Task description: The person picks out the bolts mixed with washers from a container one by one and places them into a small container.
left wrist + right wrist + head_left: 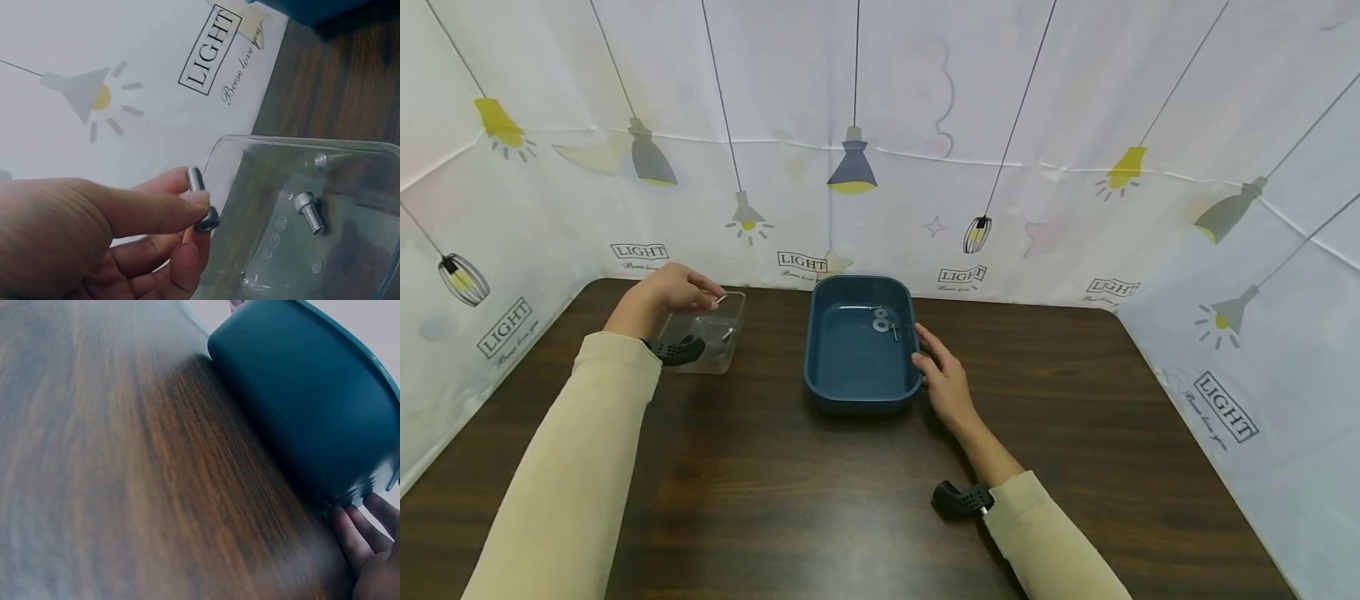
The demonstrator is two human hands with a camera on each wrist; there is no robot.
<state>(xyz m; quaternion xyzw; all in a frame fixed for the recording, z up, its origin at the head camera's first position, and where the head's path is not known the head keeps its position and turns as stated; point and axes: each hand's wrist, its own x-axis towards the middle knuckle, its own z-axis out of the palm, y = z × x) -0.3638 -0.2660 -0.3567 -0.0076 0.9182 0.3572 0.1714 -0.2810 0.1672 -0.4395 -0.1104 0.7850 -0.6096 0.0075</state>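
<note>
My left hand (679,289) pinches a metal bolt (195,179) between thumb and fingers, above a clear plastic box (721,360). Inside that box lies another bolt (307,211) with a round head and threaded shank; a further small metal piece (322,161) shows near its edge. To the right stands a deep blue bin (857,367), holding pale flat washers (881,325) and a few small metal pieces. At the bin's right side my right hand (949,385) holds it, thumb at the rim and fingers against the outer wall.
Both containers stand on a dark wood-grain table (760,492). A white curtain (880,225) printed with lamps hangs along the back and both sides, close behind the box and bin. Black bands (958,500) circle the wrists.
</note>
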